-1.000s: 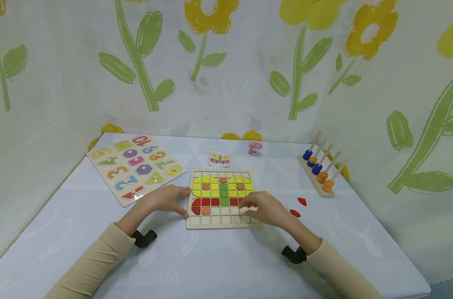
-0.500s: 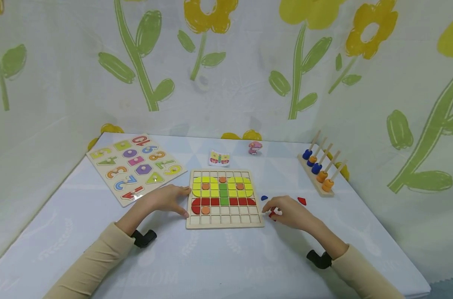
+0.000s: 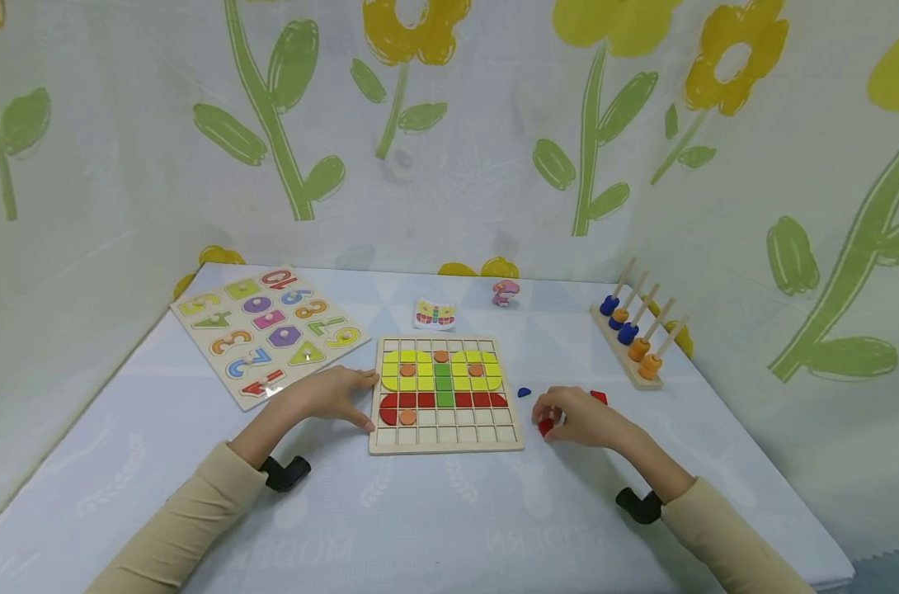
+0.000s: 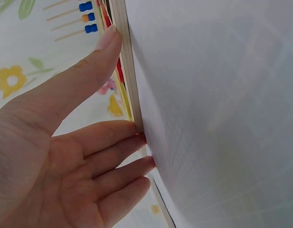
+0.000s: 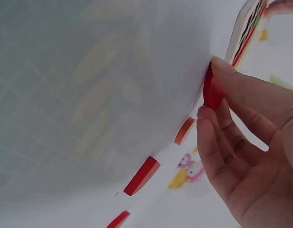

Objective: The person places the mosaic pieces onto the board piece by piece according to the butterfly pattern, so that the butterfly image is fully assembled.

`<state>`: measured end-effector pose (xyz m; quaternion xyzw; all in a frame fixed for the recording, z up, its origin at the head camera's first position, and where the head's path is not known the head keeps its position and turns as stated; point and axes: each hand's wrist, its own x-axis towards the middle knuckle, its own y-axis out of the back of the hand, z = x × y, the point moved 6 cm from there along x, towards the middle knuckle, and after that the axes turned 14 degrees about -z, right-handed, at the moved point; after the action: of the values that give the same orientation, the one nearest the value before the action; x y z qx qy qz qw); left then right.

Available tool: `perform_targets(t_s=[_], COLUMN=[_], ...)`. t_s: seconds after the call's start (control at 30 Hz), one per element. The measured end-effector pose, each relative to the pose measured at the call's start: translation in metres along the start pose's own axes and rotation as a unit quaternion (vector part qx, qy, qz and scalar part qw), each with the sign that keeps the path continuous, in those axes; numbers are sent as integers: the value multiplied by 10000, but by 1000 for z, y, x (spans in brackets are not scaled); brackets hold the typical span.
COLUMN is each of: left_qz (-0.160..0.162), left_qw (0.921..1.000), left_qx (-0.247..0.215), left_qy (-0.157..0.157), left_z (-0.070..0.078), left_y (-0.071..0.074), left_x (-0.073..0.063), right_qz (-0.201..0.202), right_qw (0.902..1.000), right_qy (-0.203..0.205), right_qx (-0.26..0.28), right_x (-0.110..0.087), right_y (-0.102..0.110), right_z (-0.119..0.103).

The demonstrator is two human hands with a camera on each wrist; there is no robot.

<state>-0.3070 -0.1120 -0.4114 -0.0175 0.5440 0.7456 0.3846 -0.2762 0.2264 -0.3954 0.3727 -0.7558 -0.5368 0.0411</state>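
Note:
A wooden grid board (image 3: 449, 437) lies mid-table, with yellow, green, red and orange pieces set in its cells. At its left edge rests my left hand (image 3: 334, 398). The left wrist view has that thumb (image 4: 106, 40) touching the board's side, its other fingers extended along the same edge. Right of the board, my right hand (image 3: 583, 419) pinches a red curved-edge piece (image 5: 213, 90) between thumb and fingertips, low at the tabletop. Near this hand lie a blue half-round piece (image 3: 524, 392) and another red piece (image 3: 599, 397). An orange piece (image 5: 184, 130) shows in the right wrist view.
A number-and-shape puzzle board (image 3: 271, 330) lies at back left. Behind the grid board are a small pattern card (image 3: 435, 314) and a pink figurine (image 3: 505, 293). A pegged stand with blue and orange beads (image 3: 635, 338) stands at right.
My right hand has left the board's red row and moved right, down to a loose red piece, which it now pinches. The blue piece came into view. My left hand stays put.

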Motion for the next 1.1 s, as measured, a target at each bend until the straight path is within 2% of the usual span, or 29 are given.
perform_targets(t_s=[0.17, 0.37, 0.67, 0.9, 1.1], left_qz=[4, 26, 2, 25, 50], left_qw=[10000, 10000, 10000, 10000, 10000], left_qx=[-22, -35, -56, -38, -33], left_qy=[18, 14, 6, -11, -3], left_z=[0, 0, 1, 1, 1], left_y=[0, 0, -1, 0, 0], left_x=[-1, -1, -2, -2, -2], right_qz=[113, 19, 104, 197, 231], right_qw=[9999, 9992, 9986, 9962, 9945], right_qy=[70, 325, 513, 850, 1018], right_qx=[44, 235, 92, 48, 39], right_x=[-1, -4, -5, 0, 16], right_y=[1, -1, 5, 6, 5], right_z=[5, 5, -3, -18, -36])
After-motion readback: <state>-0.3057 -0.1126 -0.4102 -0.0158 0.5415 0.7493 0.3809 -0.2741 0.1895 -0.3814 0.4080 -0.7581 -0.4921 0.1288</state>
